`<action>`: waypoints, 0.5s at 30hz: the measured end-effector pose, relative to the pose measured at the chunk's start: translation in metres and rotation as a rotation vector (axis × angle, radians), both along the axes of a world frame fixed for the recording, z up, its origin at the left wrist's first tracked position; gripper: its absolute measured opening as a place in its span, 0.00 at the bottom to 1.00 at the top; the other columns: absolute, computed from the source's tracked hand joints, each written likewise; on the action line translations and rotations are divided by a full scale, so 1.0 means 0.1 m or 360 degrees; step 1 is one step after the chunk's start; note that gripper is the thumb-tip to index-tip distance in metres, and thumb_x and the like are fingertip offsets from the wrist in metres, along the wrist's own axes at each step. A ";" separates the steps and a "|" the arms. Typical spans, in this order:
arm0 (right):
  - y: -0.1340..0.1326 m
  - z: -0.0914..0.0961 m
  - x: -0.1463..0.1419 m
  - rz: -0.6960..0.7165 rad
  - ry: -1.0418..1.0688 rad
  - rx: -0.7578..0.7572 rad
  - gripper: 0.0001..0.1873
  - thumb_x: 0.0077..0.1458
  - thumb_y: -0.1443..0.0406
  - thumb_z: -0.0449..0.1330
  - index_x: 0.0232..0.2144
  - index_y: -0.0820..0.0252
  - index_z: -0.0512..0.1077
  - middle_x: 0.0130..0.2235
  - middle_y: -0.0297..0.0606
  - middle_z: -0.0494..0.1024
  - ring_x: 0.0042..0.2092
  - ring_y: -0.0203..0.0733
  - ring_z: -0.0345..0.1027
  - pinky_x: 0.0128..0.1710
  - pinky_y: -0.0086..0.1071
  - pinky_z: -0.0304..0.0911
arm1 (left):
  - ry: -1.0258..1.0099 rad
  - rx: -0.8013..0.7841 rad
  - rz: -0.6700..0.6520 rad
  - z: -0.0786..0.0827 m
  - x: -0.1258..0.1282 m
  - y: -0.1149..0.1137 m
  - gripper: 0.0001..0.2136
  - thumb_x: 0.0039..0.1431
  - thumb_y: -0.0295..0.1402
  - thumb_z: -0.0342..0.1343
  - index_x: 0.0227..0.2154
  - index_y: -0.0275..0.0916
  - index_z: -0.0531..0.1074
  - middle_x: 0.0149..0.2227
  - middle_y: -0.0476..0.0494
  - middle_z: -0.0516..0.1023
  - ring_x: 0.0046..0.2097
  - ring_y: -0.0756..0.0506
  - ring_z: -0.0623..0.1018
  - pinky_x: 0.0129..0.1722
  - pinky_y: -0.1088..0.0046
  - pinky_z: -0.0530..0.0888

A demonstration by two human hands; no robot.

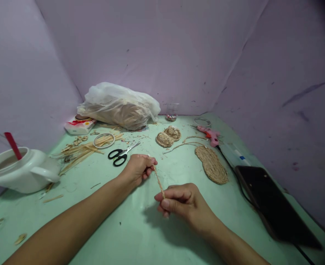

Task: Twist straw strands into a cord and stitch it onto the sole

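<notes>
A short length of twisted straw cord (pixel 158 181) is stretched between my two hands above the green table. My left hand (pixel 140 167) pinches its far end, and my right hand (pixel 181 202) pinches the near end between thumb and fingers. Black-handled scissors (pixel 121 154) lie just left of my left hand, blades partly apart. Beyond the hands sits a coiled straw piece of two joined rounds (pixel 168 136). To the right rests a sole-shaped coiled straw piece (pixel 211 165), with a loose strand of cord (pixel 188 141) behind it.
A white pot (pixel 38 167) with a red stick stands at left, near loose straw strips (pixel 81 152) and a ring (pixel 104 141). Behind are a plastic bag (pixel 118 105) and a bead cup (pixel 171 112). At right lie a pink glue gun (pixel 210 135), its cable and a black tablet (pixel 275 202).
</notes>
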State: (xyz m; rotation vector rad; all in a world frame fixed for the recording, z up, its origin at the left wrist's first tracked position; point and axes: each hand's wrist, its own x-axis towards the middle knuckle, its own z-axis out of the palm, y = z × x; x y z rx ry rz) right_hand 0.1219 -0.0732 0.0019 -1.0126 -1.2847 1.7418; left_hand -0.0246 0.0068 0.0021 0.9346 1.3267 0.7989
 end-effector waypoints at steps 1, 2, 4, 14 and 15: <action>0.01 0.00 0.00 -0.0027 -0.0008 0.0043 0.08 0.42 0.63 0.62 0.27 0.62 0.77 0.21 0.35 0.73 0.21 0.29 0.62 0.24 0.26 0.59 | 0.0040 -0.0007 -0.0046 -0.01 0.01 0.00 0.02 0.42 0.26 0.51 0.18 0.33 0.66 0.10 0.54 0.61 0.11 0.57 0.57 0.09 0.83 0.50; 0.02 0.01 0.01 -0.0070 -0.0018 0.0100 0.08 0.43 0.64 0.61 0.28 0.61 0.77 0.21 0.34 0.73 0.22 0.30 0.62 0.25 0.26 0.59 | 0.0080 -0.0010 -0.0098 -0.01 0.01 -0.01 0.02 0.41 0.26 0.51 0.18 0.33 0.67 0.10 0.54 0.61 0.11 0.57 0.57 0.09 0.83 0.51; 0.06 0.02 0.02 -0.0211 -0.0049 0.0291 0.07 0.44 0.64 0.61 0.28 0.59 0.77 0.23 0.35 0.73 0.25 0.32 0.64 0.26 0.26 0.60 | 0.0154 -0.0003 -0.0210 -0.03 0.02 -0.03 0.01 0.38 0.25 0.52 0.17 0.33 0.67 0.10 0.53 0.62 0.11 0.56 0.58 0.09 0.82 0.51; 0.10 0.06 0.06 -0.0382 -0.0104 0.0379 0.07 0.44 0.64 0.60 0.27 0.59 0.77 0.24 0.35 0.73 0.24 0.32 0.63 0.24 0.27 0.61 | 0.1065 0.0834 -0.0747 0.07 0.03 -0.18 0.11 0.48 0.34 0.48 0.25 0.34 0.73 0.20 0.46 0.73 0.25 0.49 0.71 0.25 0.76 0.65; 0.11 0.06 0.06 -0.0448 -0.0122 0.0318 0.07 0.43 0.63 0.61 0.27 0.60 0.77 0.22 0.34 0.73 0.23 0.31 0.63 0.24 0.27 0.61 | 0.1300 0.0921 -0.0619 0.11 -0.04 -0.14 0.13 0.50 0.34 0.47 0.31 0.35 0.73 0.23 0.45 0.74 0.27 0.48 0.72 0.28 0.75 0.66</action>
